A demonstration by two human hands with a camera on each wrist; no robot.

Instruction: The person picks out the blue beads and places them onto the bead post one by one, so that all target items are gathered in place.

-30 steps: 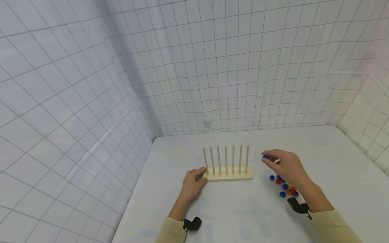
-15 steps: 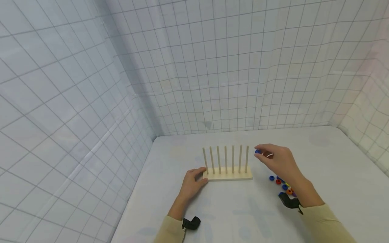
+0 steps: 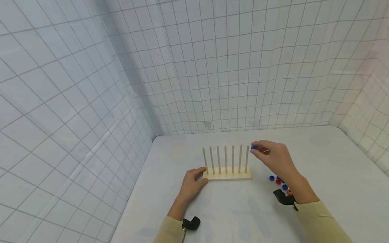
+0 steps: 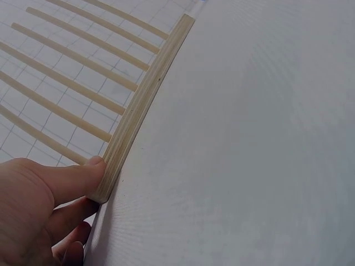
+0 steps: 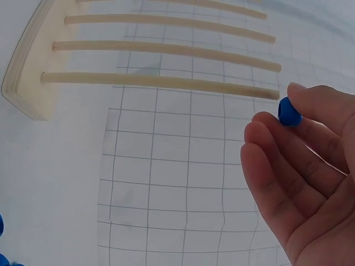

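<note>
A pale wooden peg board [image 3: 228, 176] with several upright dowels stands on the white table. My left hand [image 3: 192, 183] grips its left end, thumb and fingers around the base, as the left wrist view also shows with the thumb on the wood [image 4: 133, 119]. Between the thumb and fingertips of my right hand [image 3: 273, 154] is a small blue bead [image 5: 289, 112] with a hole. The bead is level with the top of the rightmost dowel [image 5: 161, 83], just off its tip in the right wrist view.
Several loose beads lie on the table to the right of the board, among them a blue bead [image 3: 271, 178], a red bead [image 3: 278, 181] and an orange bead [image 3: 289, 191]; my right forearm partly covers this group. Grid-lined white sheets [image 3: 212, 67] enclose the table behind and at the sides.
My right hand has moved left and slightly up with the blue bead, from right of the board to the rightmost dowel's top. The left hand keeps its place on the board.
</note>
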